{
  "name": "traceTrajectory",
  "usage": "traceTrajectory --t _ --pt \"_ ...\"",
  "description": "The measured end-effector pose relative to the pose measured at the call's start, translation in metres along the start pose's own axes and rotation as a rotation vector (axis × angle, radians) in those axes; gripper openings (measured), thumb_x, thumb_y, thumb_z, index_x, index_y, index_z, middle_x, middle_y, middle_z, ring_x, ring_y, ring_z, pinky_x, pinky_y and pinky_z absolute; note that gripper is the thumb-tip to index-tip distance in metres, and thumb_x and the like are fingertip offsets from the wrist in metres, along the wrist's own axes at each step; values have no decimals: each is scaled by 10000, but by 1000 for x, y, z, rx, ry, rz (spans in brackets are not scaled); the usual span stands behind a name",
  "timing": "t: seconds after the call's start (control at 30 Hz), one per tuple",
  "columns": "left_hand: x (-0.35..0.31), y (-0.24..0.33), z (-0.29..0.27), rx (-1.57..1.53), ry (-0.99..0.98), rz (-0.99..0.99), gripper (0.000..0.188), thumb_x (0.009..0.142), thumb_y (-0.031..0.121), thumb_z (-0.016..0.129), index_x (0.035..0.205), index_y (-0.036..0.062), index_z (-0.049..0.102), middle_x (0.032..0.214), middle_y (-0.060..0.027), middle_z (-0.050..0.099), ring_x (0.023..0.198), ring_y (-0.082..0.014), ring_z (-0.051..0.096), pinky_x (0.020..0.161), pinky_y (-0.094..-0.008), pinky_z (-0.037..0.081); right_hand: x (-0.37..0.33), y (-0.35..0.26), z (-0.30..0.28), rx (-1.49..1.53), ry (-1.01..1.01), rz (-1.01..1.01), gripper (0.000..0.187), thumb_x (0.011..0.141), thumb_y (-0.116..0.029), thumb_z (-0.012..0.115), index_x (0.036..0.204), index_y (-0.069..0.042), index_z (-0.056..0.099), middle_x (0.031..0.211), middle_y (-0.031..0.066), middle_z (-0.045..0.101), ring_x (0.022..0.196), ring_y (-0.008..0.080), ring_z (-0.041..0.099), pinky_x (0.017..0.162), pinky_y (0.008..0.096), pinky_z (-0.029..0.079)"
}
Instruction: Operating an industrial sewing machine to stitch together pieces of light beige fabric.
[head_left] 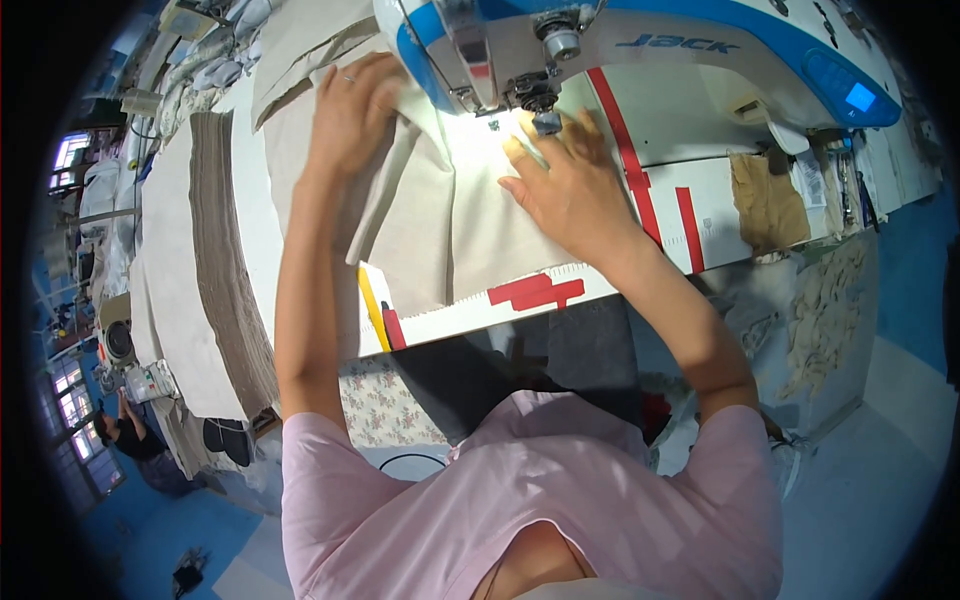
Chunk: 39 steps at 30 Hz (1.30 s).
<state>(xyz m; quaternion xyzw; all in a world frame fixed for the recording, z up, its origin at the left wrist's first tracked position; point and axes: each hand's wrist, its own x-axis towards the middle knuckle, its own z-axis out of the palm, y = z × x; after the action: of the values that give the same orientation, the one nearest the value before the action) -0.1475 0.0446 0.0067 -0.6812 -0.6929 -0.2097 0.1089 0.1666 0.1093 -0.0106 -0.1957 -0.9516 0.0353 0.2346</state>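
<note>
A piece of beige fabric (pixel 420 225) lies in folds on the white sewing table and runs under the lit needle area of a white and blue sewing machine (pixel 590 50). At the fabric's left side, my left hand (pixel 358 112) is closed on a raised fold, its fingers bent and partly hidden by the cloth. Just right of the presser foot (pixel 494 124), my right hand (pixel 565 170) rests on the fabric with its fingers spread. Its fingertips are close to the needle area, where bright light washes out detail.
Red tape strips (pixel 690 228) and a yellow strip (pixel 374 308) mark the table. A tall stack of beige cut pieces (pixel 225 240) stands at left. A brown cloth scrap (pixel 768 203) lies at right. Another person (pixel 145 440) is at far left.
</note>
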Motion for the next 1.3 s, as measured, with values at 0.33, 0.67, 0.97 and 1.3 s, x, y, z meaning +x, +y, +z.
traceTrajectory --t 0.33,0.67,0.97,1.3 --pt "-92 114 -63 378 -272 -403 463 1023 495 593 905 49 630 983 -145 678 957 -324 692 676 -442 561 7 27 -36 -126 108 109 295 985 -284 694 1020 -1 768 1350 151 576 1330 346 503 1114 500 420" --pt "-94 116 -29 14 -163 -276 593 1062 543 496 1559 219 505 1646 -111 428 1564 -369 301 1248 -660 170 -8 9 -9 48 -13 57 423 1009 -370 656 1317 -82 671 1452 202 492 1411 368 409 1190 518 358" --pt "-93 90 -22 19 -255 -207 583 1059 564 470 1581 306 474 1695 -10 364 1587 -310 266 1257 -680 105 -8 11 -8 76 -1 26 440 1008 -389 657 1308 -68 673 1437 230 492 1415 396 400 1209 559 320" --pt "-87 96 -21 58 -262 -246 588 1062 565 469 1576 281 487 1691 -42 372 1582 -325 278 1247 -693 120 0 24 -3 99 53 12 418 970 -389 715 1216 -51 704 1410 211 496 1413 381 405 1197 551 354"
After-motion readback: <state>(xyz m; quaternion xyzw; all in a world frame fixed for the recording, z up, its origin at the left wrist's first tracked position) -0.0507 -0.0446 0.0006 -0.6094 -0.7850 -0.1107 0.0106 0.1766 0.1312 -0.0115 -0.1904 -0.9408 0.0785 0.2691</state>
